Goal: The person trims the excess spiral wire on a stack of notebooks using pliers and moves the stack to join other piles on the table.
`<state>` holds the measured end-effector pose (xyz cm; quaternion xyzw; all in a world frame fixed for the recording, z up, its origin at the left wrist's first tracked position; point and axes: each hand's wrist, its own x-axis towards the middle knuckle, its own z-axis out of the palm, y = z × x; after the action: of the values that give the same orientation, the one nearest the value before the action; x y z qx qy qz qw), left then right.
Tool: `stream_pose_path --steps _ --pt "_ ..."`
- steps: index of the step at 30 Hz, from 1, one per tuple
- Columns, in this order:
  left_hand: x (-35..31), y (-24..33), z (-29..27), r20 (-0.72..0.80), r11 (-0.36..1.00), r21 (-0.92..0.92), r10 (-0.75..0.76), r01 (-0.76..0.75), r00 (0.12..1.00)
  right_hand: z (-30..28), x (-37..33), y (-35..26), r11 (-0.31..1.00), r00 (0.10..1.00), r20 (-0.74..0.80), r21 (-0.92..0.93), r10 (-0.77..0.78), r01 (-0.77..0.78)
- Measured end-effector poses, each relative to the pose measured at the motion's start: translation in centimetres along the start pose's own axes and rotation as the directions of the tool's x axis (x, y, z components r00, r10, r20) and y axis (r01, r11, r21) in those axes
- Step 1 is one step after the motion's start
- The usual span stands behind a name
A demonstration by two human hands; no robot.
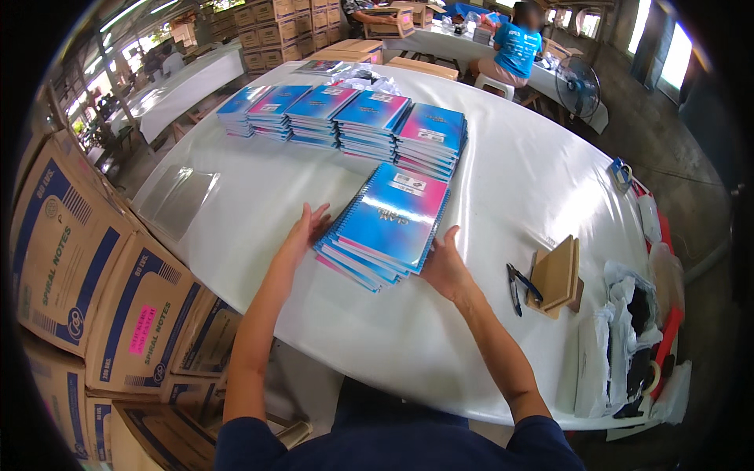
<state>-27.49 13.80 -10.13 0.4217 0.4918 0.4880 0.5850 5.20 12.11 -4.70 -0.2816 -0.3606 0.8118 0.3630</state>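
Note:
In front of me lies a skewed stack of spiral notebooks with blue and pink covers, its lower copies fanned toward me. My left hand is beside the stack's left spiral edge, fingers apart, the tips close to it. At the lower right corner, my right hand has its thumb raised and apart; its other fingers are partly hidden against the stack's side. Neither hand is wrapped around the notebooks. Just beyond, a row of several more notebook stacks stands across the table.
On the white table lie a clear plastic sheet, pliers, a wooden block and a tape roll. Plastic wrapping is at the right edge. Cartons are piled left. A person sits beyond, near a fan.

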Motion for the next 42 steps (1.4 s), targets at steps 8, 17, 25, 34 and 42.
stream_pose_path --steps 8,17,25,34,42 --pt "-6.6 -2.5 1.8 -0.055 0.812 0.455 0.437 -0.366 0.898 3.7 5.2 0.0 0.99 0.995 -0.01 -0.105 0.095 -0.096" --pt "-3.6 -0.2 -3.0 -0.431 0.776 0.616 0.474 -0.133 0.768 6.7 16.3 0.6 0.993 0.974 0.196 -0.069 0.11 -0.098" --pt "2.7 0.3 -13.2 -0.467 0.681 0.729 0.561 -0.061 0.683 9.9 27.3 1.9 0.989 0.954 0.279 -0.126 0.112 -0.079" --pt "7.4 0.9 -19.7 -0.481 0.736 0.669 0.532 -0.101 0.697 11.9 34.8 3.5 0.997 0.959 0.279 -0.066 0.055 -0.038" --pt "7.1 1.7 -18.6 -0.59 0.843 0.538 0.385 -0.01 0.71 9.9 33.2 4.7 0.998 0.961 0.275 0.046 0.016 -0.03"
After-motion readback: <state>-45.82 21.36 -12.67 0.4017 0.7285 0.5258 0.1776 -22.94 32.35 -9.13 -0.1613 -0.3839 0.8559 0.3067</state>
